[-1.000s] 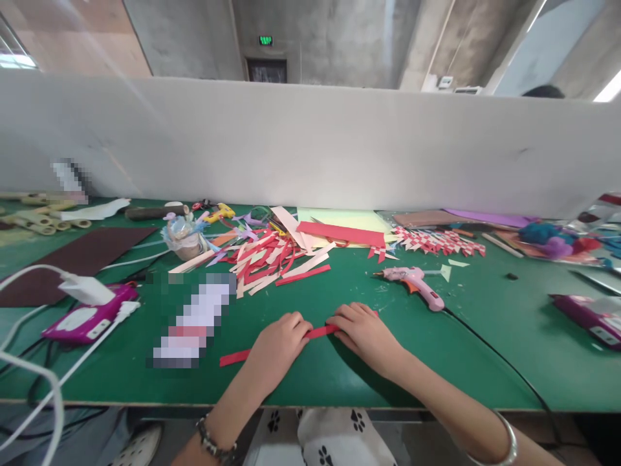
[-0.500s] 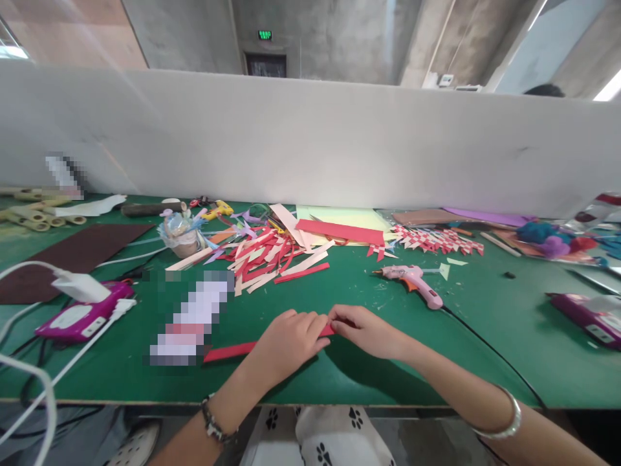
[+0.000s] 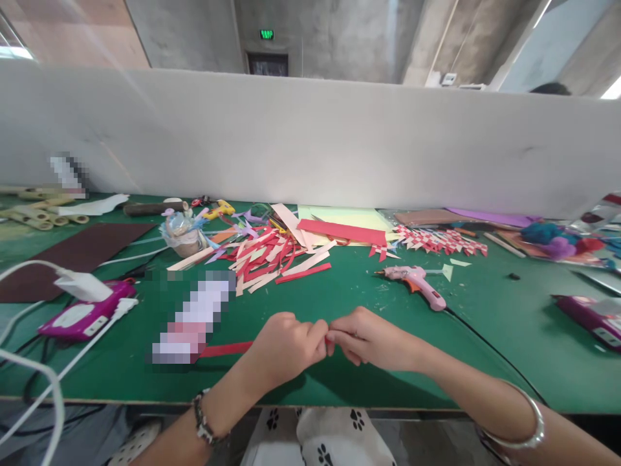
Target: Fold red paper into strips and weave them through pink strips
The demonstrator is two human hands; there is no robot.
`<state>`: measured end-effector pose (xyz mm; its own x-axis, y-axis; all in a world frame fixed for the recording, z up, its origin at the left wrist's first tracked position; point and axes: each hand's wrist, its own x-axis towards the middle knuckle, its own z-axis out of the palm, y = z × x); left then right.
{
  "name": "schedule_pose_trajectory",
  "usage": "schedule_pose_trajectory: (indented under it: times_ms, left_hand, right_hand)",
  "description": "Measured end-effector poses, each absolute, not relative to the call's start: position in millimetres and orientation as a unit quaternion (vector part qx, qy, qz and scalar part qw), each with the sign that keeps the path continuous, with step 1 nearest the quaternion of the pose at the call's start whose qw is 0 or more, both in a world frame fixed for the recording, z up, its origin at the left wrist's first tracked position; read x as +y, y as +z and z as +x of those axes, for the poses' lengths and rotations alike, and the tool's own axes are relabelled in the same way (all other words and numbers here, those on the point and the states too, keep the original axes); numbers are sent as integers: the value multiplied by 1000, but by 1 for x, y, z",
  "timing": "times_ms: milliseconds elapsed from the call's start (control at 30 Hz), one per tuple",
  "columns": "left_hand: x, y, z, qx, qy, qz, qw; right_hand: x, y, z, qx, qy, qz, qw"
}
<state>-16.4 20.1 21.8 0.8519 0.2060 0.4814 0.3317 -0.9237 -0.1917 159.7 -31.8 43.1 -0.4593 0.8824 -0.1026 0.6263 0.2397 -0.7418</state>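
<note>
A red paper strip (image 3: 226,349) sticks out to the left from under my left hand (image 3: 288,346), whose fingers are curled closed around it. My right hand (image 3: 369,338) meets the left at the fingertips and pinches the strip's other end; only a speck of red shows there. Most of the strip between the hands is hidden by my fingers. Beyond them lies a loose pile of red and pale pink paper strips (image 3: 272,259). To the right of my hands rests a pink hot glue gun (image 3: 420,285) with its cord running toward the front edge.
A purple power strip (image 3: 87,314) with white plugs and cables sits at the left, another (image 3: 589,317) at the right. Red-and-white woven paper pieces (image 3: 441,239), a red paper band (image 3: 342,232) and a wrapped pot (image 3: 183,234) line the back, before a white partition (image 3: 310,142).
My left fingers have curled tighter and my right hand has turned, its fingers pointing lower. The red piece showing between my hands has nearly vanished behind my fingers.
</note>
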Motion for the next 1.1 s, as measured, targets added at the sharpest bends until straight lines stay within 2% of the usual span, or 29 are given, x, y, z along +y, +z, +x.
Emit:
schedule_pose_trajectory:
  times_ms: [100,233,633,700,767,867,967,1100]
  left_hand:
    - [24,21,-22,-135,-241,-951,136]
    - [34,23,-40,-125,-254,-946,159]
    - [47,32,-139,-189,-207,-925,257]
    - [47,35,-143,-243,-209,-910,262]
    - [42,41,-130,-286,-229,-905,215]
    - [25,52,-86,-283,-249,-925,50]
    - [9,59,-45,-235,-185,-951,-73]
    - [7,58,-33,-233,-100,-955,-151]
  right_hand:
    - [-35,47,164,-724,450,-487,192]
    - [-37,51,182,-702,480,-490,191]
    - [-66,67,245,-718,421,-534,148]
    - [-69,67,248,-720,407,-544,142]
    - [-67,69,240,-750,381,-526,126]
    - [-59,72,215,-812,324,-472,113]
    - [-53,76,196,-844,254,-460,112]
    - [-52,74,198,-858,167,-476,96]
